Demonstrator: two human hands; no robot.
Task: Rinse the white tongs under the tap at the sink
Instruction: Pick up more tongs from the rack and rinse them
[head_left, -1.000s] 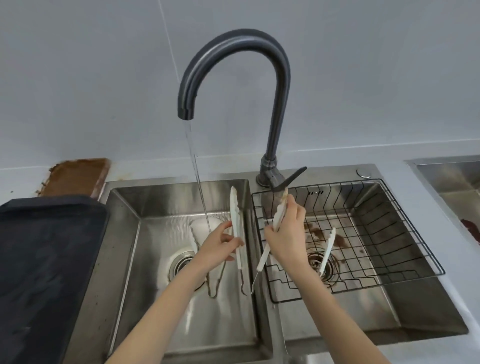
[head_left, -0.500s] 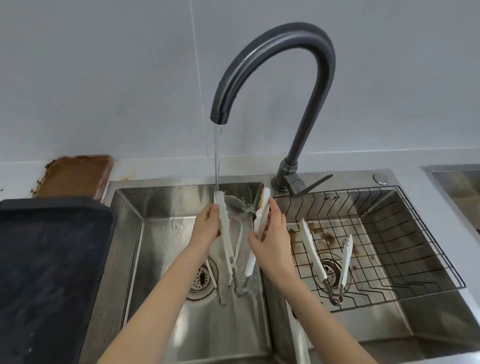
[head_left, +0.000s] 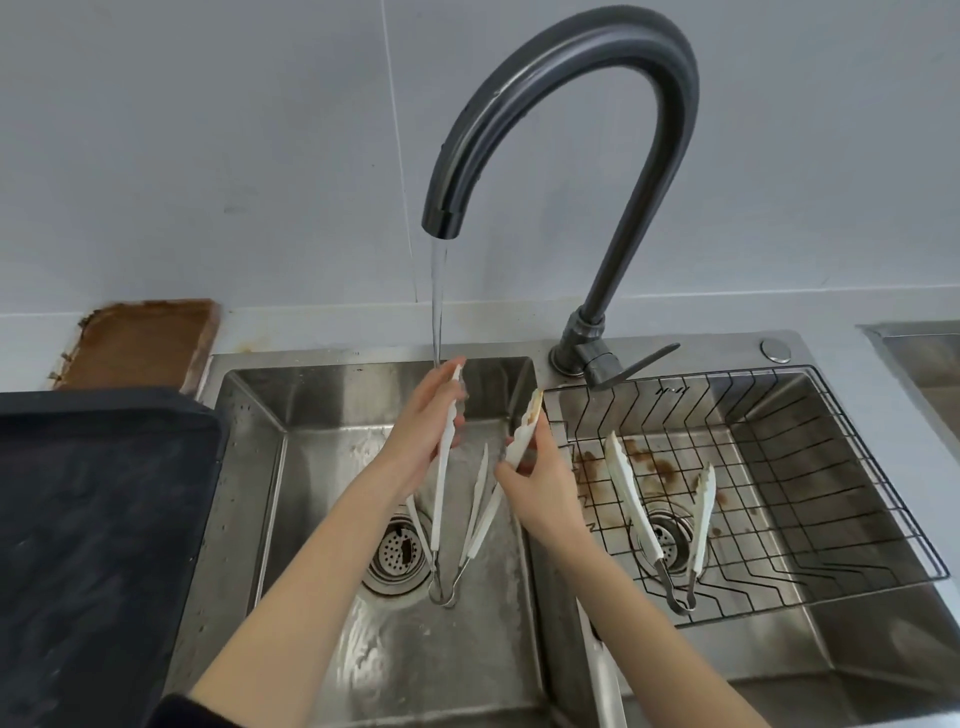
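Over the left sink basin (head_left: 249, 467) my left hand (head_left: 423, 434) grips one pair of white tongs (head_left: 442, 499), its tip up in the water stream (head_left: 438, 312) from the dark tap (head_left: 597, 156). My right hand (head_left: 540, 483) holds a second pair of white tongs (head_left: 524, 431) just right of the stream; its raised tip carries brown stains. Both pairs hang with their metal hinge ends down near the drain (head_left: 397, 553).
A third pair of white tongs (head_left: 631, 499) lies in the black wire rack (head_left: 831, 467) over the right basin, which shows brown stains. A black tray (head_left: 93, 545) sits at the left, a rusty brown board (head_left: 140, 343) behind it. The tap lever (head_left: 639, 361) points right.
My left hand has raised its tongs so the tip sits in the stream. My right hand has brought its tongs from the rack side over the left basin. The view has moved closer.
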